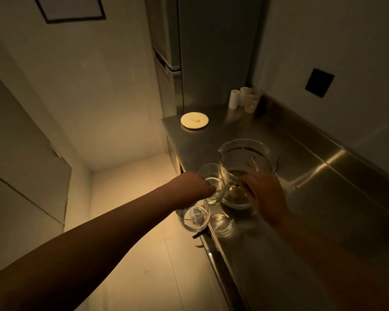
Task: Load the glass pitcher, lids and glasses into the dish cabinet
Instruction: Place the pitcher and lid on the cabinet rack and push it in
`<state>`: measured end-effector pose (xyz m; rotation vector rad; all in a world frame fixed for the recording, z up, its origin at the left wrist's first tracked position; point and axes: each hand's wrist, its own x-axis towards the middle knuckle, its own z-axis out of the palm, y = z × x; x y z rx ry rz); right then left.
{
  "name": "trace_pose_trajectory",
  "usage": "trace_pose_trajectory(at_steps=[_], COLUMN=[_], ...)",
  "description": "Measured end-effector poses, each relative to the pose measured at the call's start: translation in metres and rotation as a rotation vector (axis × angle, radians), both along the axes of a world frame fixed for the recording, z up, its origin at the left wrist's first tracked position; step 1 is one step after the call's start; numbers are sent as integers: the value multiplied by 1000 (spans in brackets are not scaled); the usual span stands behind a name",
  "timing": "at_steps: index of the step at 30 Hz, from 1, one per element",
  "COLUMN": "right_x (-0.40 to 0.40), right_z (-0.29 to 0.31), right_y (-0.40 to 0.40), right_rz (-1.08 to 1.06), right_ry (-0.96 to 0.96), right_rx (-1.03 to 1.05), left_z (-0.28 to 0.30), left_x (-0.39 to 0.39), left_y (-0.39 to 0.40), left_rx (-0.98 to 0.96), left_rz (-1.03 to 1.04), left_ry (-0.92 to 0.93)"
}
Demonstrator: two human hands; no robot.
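Observation:
A clear glass pitcher (248, 158) with a spout stands on the steel counter (312, 176). My right hand (266, 197) curls around its near side, at the handle. My left hand (192, 187) reaches in from the left and pinches the rim of a small clear glass (216, 176) beside the pitcher. A second glass (194, 217) hangs under that hand, past the counter's edge, seemingly held as well. Another clear glass (221, 223) sits on the counter just in front. A round cream lid (194, 120) lies at the counter's far left corner.
Several small white and clear containers (245, 98) stand in the far corner against the wall. A tall refrigerator (202, 52) rises behind the counter's end. Pale cabinet doors (25, 153) line the left side across a narrow floor strip. The light is dim.

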<state>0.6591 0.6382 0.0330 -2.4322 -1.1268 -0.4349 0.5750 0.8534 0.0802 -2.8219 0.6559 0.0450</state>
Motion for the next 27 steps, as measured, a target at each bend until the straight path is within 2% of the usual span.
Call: trace_pose_trajectory(at_steps=[8, 16, 21, 27], right_x=[86, 167, 196, 222], right_z=[-10, -6, -6, -16], right_y=[67, 131, 147, 146], right_rz=[-94, -271, -364, -454], right_ry=[90, 108, 126, 169], right_rx=[8, -16, -12, -14], left_z=[-11, -15, -23, -35], left_x=[105, 223, 279, 317], left_y=[68, 136, 159, 161], left_rx=[22, 111, 137, 136], left_rz=[-69, -273, -405, -463], left_ry=[-4, -12, -2, 29])
